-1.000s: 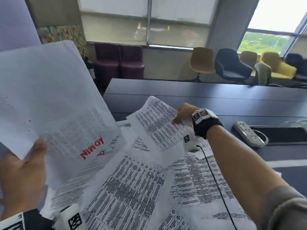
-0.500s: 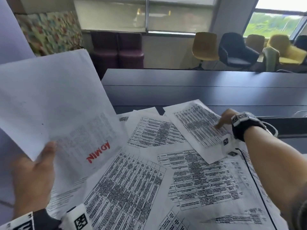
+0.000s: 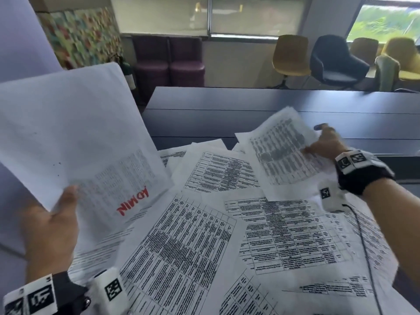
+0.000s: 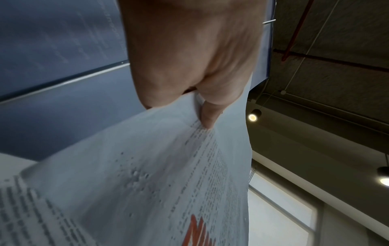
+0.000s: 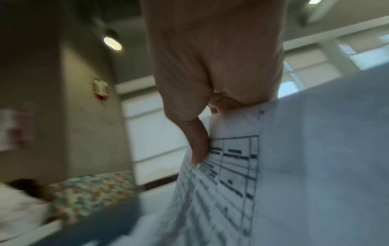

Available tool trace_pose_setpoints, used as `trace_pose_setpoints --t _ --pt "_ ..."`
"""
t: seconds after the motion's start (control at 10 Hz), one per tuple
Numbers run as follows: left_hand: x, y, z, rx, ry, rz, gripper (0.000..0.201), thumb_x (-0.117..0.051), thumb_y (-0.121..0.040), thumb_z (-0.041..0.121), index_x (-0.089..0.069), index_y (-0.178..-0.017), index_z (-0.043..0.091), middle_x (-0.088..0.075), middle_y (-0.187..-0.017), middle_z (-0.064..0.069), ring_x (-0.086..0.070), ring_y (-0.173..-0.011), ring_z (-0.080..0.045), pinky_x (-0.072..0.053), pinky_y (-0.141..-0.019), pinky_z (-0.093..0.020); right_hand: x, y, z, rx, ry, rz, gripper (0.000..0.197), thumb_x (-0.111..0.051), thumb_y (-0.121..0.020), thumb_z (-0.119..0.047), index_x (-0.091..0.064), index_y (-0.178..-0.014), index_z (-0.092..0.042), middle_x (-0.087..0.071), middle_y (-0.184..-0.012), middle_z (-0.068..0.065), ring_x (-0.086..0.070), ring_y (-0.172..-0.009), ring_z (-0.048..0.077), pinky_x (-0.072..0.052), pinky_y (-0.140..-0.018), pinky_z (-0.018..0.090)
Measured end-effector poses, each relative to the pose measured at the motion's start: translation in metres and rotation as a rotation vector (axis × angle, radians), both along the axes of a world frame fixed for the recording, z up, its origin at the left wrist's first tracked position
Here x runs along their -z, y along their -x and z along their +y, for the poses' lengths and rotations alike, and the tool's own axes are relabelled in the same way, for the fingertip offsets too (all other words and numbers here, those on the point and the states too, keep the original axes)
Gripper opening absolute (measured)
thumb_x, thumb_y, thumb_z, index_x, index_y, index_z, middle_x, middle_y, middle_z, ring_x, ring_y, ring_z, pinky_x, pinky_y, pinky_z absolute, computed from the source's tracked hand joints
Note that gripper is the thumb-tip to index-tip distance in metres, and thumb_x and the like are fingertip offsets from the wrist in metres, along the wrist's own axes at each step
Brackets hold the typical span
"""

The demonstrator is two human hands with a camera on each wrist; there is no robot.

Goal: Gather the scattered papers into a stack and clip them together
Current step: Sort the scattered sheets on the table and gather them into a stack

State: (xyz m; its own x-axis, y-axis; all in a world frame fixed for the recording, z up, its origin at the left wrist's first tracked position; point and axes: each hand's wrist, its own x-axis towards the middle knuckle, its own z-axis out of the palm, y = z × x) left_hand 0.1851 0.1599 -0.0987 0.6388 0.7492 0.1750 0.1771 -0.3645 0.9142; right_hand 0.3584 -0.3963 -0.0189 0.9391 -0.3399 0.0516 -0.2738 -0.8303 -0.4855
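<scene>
My left hand (image 3: 52, 226) holds a gathered bundle of papers (image 3: 75, 137) up at the left, thumb over its lower edge; red "ADMIN" lettering shows through the sheet. In the left wrist view the thumb (image 4: 208, 114) pinches that bundle (image 4: 147, 183). My right hand (image 3: 327, 144) pinches the right edge of one printed sheet (image 3: 284, 151) and lifts it off the pile at the far right. In the right wrist view the thumb (image 5: 197, 143) presses on that sheet (image 5: 235, 174). Several printed table sheets (image 3: 227, 235) lie overlapping on the dark table (image 3: 227, 103). I see no clip.
The table's far half is bare dark surface. A small dark blue object (image 3: 319, 126) lies just beyond my right hand. Purple seats (image 3: 168, 60) and several chairs (image 3: 291, 55) stand behind the table.
My right hand moved from the pile's middle to its far right, took a printed sheet by its edge and now lifts it. The left hand keeps the bundle raised.
</scene>
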Motion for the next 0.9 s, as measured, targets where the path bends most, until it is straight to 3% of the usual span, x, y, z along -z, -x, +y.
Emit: trace_pose_setpoints --t 0.1,0.2,0.3,0.4,0.5,0.6,0.7,0.8,0.9 --pt "-0.068 0.03 -0.057 0.0 0.047 -0.075 0.024 -0.055 -0.087 0.052 -0.055 -0.084 0.028 -0.052 -0.081 -0.022 -0.058 -0.078 -0.027 -0.052 -0.074 -0.055 -0.045 0.045 0.022 -0.096 -0.051 -0.244 0.033 -0.076 -0.078 -0.017 -0.067 -0.107 -0.003 -0.072 -0.09 0.013 -0.061 -0.073 0.021 -0.044 -0.066 0.027" --pt "-0.063 0.028 -0.046 -0.007 0.112 -0.141 0.03 -0.055 -0.091 0.041 -0.051 -0.099 0.013 -0.054 -0.09 -0.015 -0.06 -0.086 -0.029 -0.051 -0.079 -0.05 -0.077 0.1 0.049 -0.058 -0.571 -0.402 0.021 -0.069 -0.086 -0.019 -0.067 -0.101 -0.004 -0.073 -0.068 -0.008 -0.06 -0.05 0.003 -0.045 -0.044 0.013" --pt "-0.052 0.027 -0.032 -0.007 0.164 -0.147 0.061 -0.054 -0.08 0.06 -0.054 -0.111 0.008 -0.065 -0.111 -0.017 -0.065 -0.098 -0.032 -0.05 -0.092 -0.054 -0.081 0.152 0.088 -0.066 -1.134 -0.099 0.019 -0.047 -0.098 -0.014 -0.062 -0.102 -0.001 -0.076 -0.079 0.0 -0.071 -0.064 0.007 -0.054 -0.049 0.018" --pt "-0.059 0.031 -0.038 0.003 0.088 -0.184 0.045 -0.056 -0.091 0.039 -0.06 -0.115 0.001 -0.066 -0.113 -0.017 -0.063 -0.103 -0.028 -0.048 -0.093 -0.046 -0.052 0.18 0.114 0.006 -1.501 0.188 0.024 -0.042 -0.097 -0.009 -0.059 -0.112 -0.003 -0.074 -0.097 0.015 -0.074 -0.078 0.025 -0.06 -0.058 0.043" --pt "-0.068 0.034 -0.043 0.022 0.051 -0.192 0.045 -0.055 -0.089 0.042 -0.062 -0.108 0.001 -0.067 -0.104 -0.028 -0.066 -0.095 -0.041 -0.051 -0.08 -0.054 -0.008 0.199 0.142 0.052 -1.458 0.389 0.028 -0.056 -0.089 -0.011 -0.06 -0.113 0.001 -0.068 -0.113 0.021 -0.07 -0.087 0.034 -0.057 -0.077 0.054" --pt "-0.07 0.034 -0.042 0.051 0.065 -0.204 0.035 -0.057 -0.093 0.029 -0.064 -0.101 -0.004 -0.065 -0.095 -0.02 -0.062 -0.092 -0.028 -0.042 -0.075 -0.04 0.026 0.202 0.159 0.077 -1.129 0.32 0.039 -0.073 -0.077 -0.015 -0.063 -0.108 0.006 -0.07 -0.097 0.022 -0.066 -0.082 0.033 -0.057 -0.082 0.051" --pt "-0.073 0.037 -0.043 0.056 0.048 -0.182 0.04 -0.057 -0.095 0.025 -0.062 -0.097 -0.014 -0.063 -0.091 -0.026 -0.059 -0.091 -0.026 -0.035 -0.073 -0.034 0.036 0.201 0.172 0.051 -0.828 0.231 0.021 -0.073 -0.082 -0.015 -0.058 -0.077 -0.001 -0.043 -0.05 0.002 -0.037 -0.04 0.013 -0.035 -0.039 0.023" --pt "-0.075 0.039 -0.04 0.057 0.025 -0.187 0.039 -0.057 -0.094 0.023 -0.063 -0.091 -0.015 -0.064 -0.088 -0.029 -0.06 -0.089 -0.025 -0.035 -0.071 -0.033 0.04 0.199 0.192 -0.079 -0.604 0.247 0.019 -0.075 -0.079 -0.016 -0.065 -0.077 0.0 -0.056 -0.057 0.003 -0.05 -0.044 0.012 -0.045 -0.043 0.025" --pt "-0.074 0.036 -0.039 0.075 0.004 -0.235 0.037 -0.058 -0.094 0.02 -0.065 -0.095 -0.016 -0.068 -0.097 -0.031 -0.058 -0.089 -0.021 -0.039 -0.072 -0.033 0.05 0.192 0.202 -0.117 -0.34 0.235 0.013 -0.08 -0.071 -0.021 -0.068 -0.068 -0.015 -0.072 -0.071 0.006 -0.071 -0.068 0.022 -0.061 -0.067 0.037"
